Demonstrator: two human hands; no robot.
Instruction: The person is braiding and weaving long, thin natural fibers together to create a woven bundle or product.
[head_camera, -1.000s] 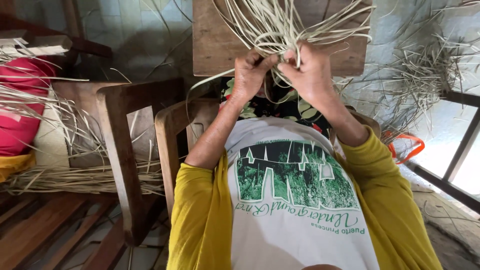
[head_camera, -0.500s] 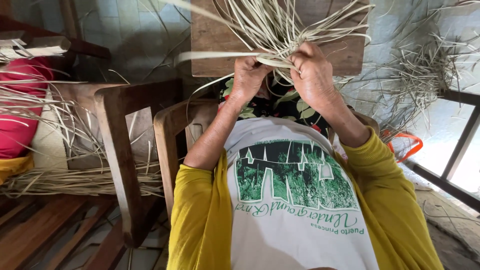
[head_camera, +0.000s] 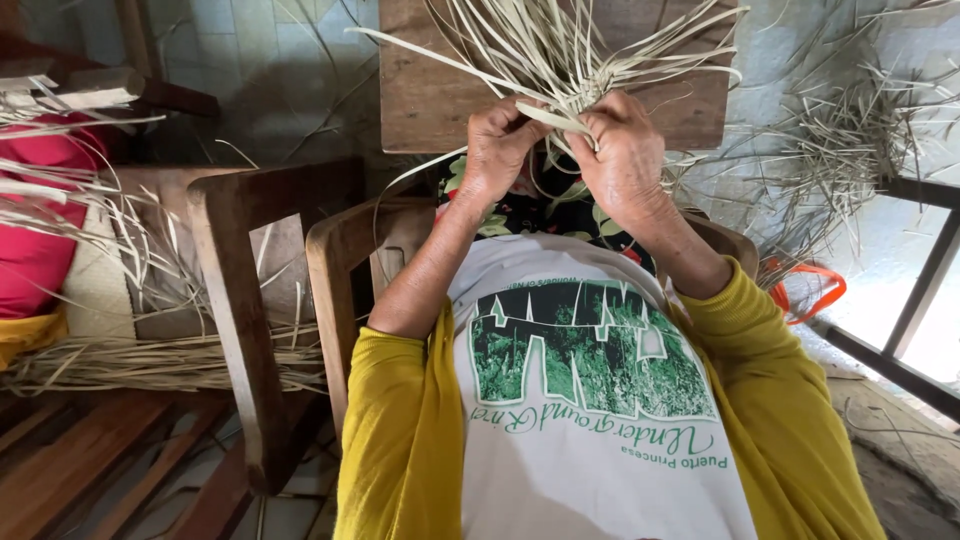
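Both hands are raised in front of my chest, close together, working a bundle of pale straw strips (head_camera: 560, 50) that fans upward and outward from between them. My left hand (head_camera: 497, 150) pinches strips at the bundle's base with thumb and fingers. My right hand (head_camera: 622, 150) is closed around the gathered strips, one flat strip crossing between the two hands. Behind the bundle stands a wooden board (head_camera: 430, 95). Yellow sleeves and a white printed shirt fill the lower part of the view.
A wooden chair frame (head_camera: 240, 290) stands at left, with loose straw (head_camera: 150, 360) lying across it. Red and yellow cloth (head_camera: 35, 250) sits at far left. More straw is heaped at upper right (head_camera: 840, 150), next to an orange handle (head_camera: 810, 290) and a dark metal bar (head_camera: 920, 290).
The hands stayed at the bundle's base. The strips fanned and shifted as the fingers worked; one strip now lies across between the hands.
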